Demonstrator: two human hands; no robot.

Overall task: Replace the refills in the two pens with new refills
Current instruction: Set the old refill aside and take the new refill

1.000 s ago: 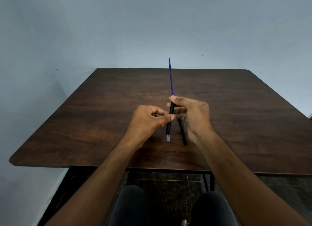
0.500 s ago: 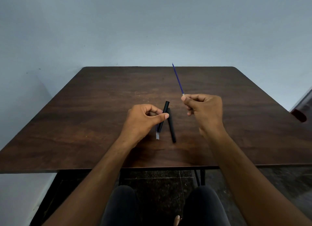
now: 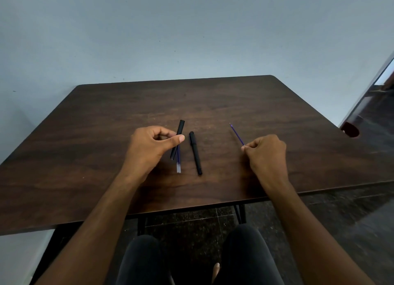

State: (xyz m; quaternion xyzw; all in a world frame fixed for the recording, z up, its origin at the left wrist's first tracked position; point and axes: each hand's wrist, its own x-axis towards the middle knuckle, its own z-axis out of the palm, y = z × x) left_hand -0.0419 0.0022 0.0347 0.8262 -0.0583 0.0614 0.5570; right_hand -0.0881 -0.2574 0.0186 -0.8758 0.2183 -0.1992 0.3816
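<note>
Right now everything sits on a dark wooden table (image 3: 106,135) with a streaked grain, a matte top and rounded corners. Near its middle lies a slim black pen (image 3: 195,153), a smooth capped cylinder, flat on the wood with its length running away from the person. Just left of that pen, the left hand (image 3: 149,148) is curled, thumb and fingers pinching a black pen barrel (image 3: 178,136), a hollow-looking tube tilted with its far end raised. Along with the barrel it grips thin refills (image 3: 178,162), blue with clear, frosted plastic ends that point down toward the near edge. Well to the right of the lying pen, the right hand (image 3: 265,154) is closed, fingertips pinching the near end of a blue refill (image 3: 237,134), a needle-thin rod slanting away and leftward just above the wood.
</note>
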